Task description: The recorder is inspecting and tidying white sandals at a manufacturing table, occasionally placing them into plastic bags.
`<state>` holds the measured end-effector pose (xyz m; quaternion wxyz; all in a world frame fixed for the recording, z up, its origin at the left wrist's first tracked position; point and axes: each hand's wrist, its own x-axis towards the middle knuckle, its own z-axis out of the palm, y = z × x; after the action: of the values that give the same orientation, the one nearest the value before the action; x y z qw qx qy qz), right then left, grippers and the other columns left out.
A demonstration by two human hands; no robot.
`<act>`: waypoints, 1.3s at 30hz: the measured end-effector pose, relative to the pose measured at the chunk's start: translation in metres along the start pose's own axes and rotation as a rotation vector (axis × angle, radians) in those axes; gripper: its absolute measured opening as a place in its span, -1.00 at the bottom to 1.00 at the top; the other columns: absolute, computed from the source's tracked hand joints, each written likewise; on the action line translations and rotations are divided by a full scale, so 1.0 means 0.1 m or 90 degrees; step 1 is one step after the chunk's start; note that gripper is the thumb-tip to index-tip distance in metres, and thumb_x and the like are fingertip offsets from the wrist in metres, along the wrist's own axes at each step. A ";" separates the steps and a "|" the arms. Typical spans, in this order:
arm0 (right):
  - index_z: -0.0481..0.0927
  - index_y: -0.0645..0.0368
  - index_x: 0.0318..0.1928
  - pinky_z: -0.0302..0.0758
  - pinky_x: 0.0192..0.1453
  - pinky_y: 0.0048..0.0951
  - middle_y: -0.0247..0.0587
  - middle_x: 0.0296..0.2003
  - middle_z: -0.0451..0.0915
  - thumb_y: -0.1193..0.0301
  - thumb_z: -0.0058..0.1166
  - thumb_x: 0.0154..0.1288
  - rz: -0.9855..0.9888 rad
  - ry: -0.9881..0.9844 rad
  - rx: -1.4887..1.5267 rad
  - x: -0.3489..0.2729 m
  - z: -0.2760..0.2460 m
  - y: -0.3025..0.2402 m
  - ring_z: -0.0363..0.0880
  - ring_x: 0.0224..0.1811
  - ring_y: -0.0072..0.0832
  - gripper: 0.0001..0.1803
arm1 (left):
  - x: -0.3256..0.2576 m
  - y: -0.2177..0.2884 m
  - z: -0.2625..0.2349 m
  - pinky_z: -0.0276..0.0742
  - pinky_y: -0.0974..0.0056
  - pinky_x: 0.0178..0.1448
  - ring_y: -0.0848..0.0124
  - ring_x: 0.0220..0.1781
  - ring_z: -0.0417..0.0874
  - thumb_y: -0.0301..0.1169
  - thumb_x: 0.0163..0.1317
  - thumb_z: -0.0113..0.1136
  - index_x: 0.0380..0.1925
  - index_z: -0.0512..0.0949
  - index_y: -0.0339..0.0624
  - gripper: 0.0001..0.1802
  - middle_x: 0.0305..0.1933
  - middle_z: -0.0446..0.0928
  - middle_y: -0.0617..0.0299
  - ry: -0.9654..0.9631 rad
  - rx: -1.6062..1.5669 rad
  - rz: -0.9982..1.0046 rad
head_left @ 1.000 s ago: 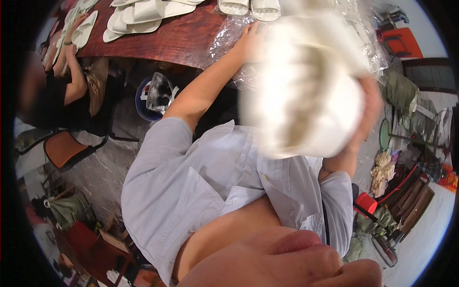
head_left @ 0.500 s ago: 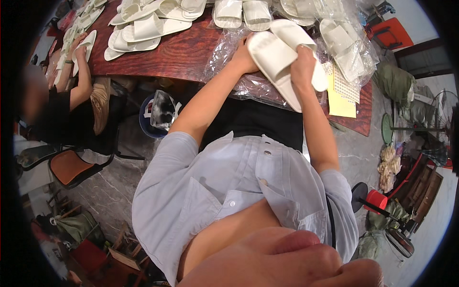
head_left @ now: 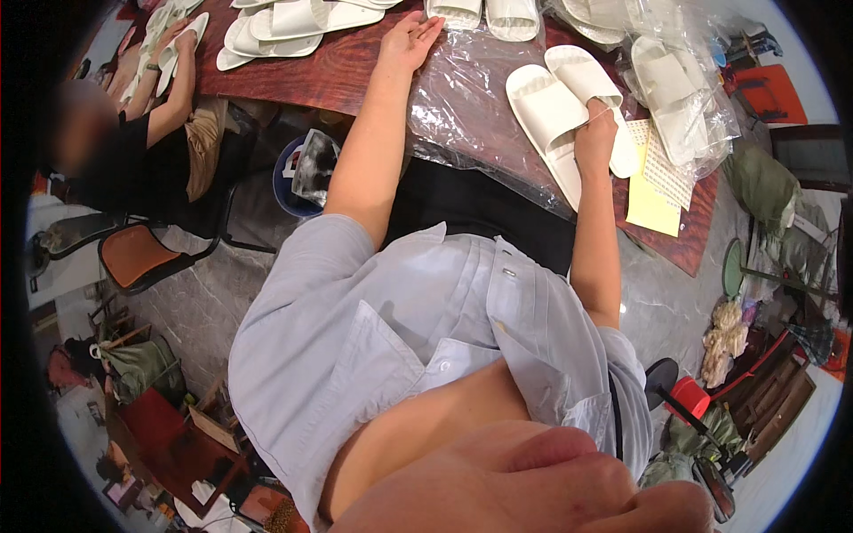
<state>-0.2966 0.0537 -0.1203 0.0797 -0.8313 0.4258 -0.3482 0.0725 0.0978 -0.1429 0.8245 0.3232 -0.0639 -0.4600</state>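
Note:
My right hand (head_left: pixel 597 142) is closed around the heel side of a pair of white slippers (head_left: pixel 544 108), held side by side with their toes pointing away from me. Its fingertips are partly hidden among the straps. My left hand (head_left: pixel 411 41) reaches out to the far side, fingers stretched and holding nothing. Its fingertips are close to another pair of white slippers (head_left: pixel 511 19) at the top edge; whether they touch is unclear. Between my hands a clear plastic bag (head_left: pixel 458 98) lies spread on the red-brown wooden table (head_left: pixel 351 75).
Stacked white slippers (head_left: pixel 302 22) lie at the far left. Plastic-wrapped slippers (head_left: pixel 668 98) sit on the right, beside yellow sticker sheets (head_left: pixel 653 204). A blue bin (head_left: pixel 289 191) stands below the table. At the left another person's hands (head_left: pixel 184 43) handle slippers.
My left hand has let go of the slippers and moved left and away, its fingers opening out. My right hand keeps the pair, now slightly farther right in view. The view has shifted a little.

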 end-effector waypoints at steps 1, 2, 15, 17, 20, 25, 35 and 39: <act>0.46 0.33 -0.31 0.44 -0.03 0.16 0.23 -0.30 0.57 0.77 -0.07 0.05 -0.022 0.004 0.001 0.01 0.00 0.00 0.54 -0.12 0.23 -0.82 | 0.02 0.03 -0.03 0.58 0.01 0.46 -0.06 0.30 0.57 -0.55 0.52 0.02 0.38 0.31 -0.47 -0.52 0.23 0.45 -0.30 -0.005 0.049 0.000; 0.46 0.34 -0.31 0.44 -0.02 0.16 0.23 -0.28 0.58 0.77 -0.08 0.05 -0.032 0.009 -0.003 0.00 0.00 -0.01 0.54 -0.11 0.22 -0.82 | 0.02 0.06 -0.06 0.60 0.01 0.44 -0.03 0.30 0.58 -0.50 0.53 0.03 0.36 0.33 -0.47 -0.54 0.23 0.46 -0.28 -0.032 0.088 -0.012; 0.73 0.21 0.06 0.54 0.21 -0.27 -0.05 -0.02 0.75 0.53 0.23 0.35 0.158 0.028 0.223 -0.19 -0.79 0.18 0.71 0.07 -0.17 -0.72 | -1.31 -0.35 1.25 0.55 0.00 0.32 -0.02 0.31 0.57 -0.24 0.40 0.30 0.43 0.46 -0.04 -0.39 0.22 0.51 -0.16 -0.718 1.014 0.422; 0.75 0.22 0.01 0.55 0.18 -0.33 -0.13 -0.07 0.77 0.54 0.23 0.37 0.227 0.038 0.259 -0.30 -0.87 0.20 0.72 0.01 -0.33 -0.77 | -1.44 -0.56 1.31 0.51 0.00 0.35 -0.05 0.34 0.53 -0.21 0.34 0.35 0.44 0.46 0.19 -0.35 0.26 0.50 -0.15 -0.689 1.075 0.446; 0.76 0.22 0.00 0.56 0.15 -0.39 -0.17 -0.10 0.77 0.56 0.23 0.37 0.248 0.021 0.305 -0.49 -0.87 0.17 0.70 -0.04 -0.44 -0.78 | -1.51 -0.87 1.29 0.50 0.01 0.37 -0.06 0.36 0.50 -0.18 0.28 0.41 0.44 0.47 0.37 -0.31 0.29 0.48 -0.12 -0.641 1.130 0.491; 0.73 0.28 -0.09 0.62 0.07 -0.36 -0.11 -0.10 0.73 0.59 0.28 0.31 0.170 -0.058 0.357 -0.71 -0.67 0.01 0.74 -0.07 -0.32 -0.83 | -1.51 -1.05 1.24 0.52 0.01 0.34 -0.06 0.30 0.53 -0.17 0.20 0.44 0.40 0.51 0.38 -0.30 0.28 0.46 -0.08 -0.562 1.103 0.401; 0.73 0.23 -0.18 0.54 0.11 -0.14 -0.09 -0.11 0.68 0.57 0.37 0.14 0.044 -0.067 0.161 -0.62 -0.55 -0.13 0.60 0.01 -0.10 -0.80 | -1.26 -1.06 1.06 0.53 -0.01 0.28 -0.08 0.22 0.55 -0.23 0.12 0.43 0.30 0.58 0.19 -0.34 0.27 0.46 -0.08 -0.498 1.052 0.532; 0.73 0.23 -0.19 0.53 0.08 -0.12 -0.11 -0.12 0.66 0.55 0.38 0.10 0.001 -0.049 0.124 -0.57 -0.44 -0.24 0.59 -0.03 -0.10 -0.78 | -1.22 -1.17 0.92 0.55 0.02 0.27 -0.02 0.20 0.58 -0.17 0.17 0.40 0.27 0.62 0.27 -0.41 0.28 0.48 0.01 -0.460 1.082 0.562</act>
<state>-0.3318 0.1189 -0.1065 0.1763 -0.8321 0.3873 -0.3558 -0.1178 0.1082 -0.1167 0.3499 0.5909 -0.7268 0.0122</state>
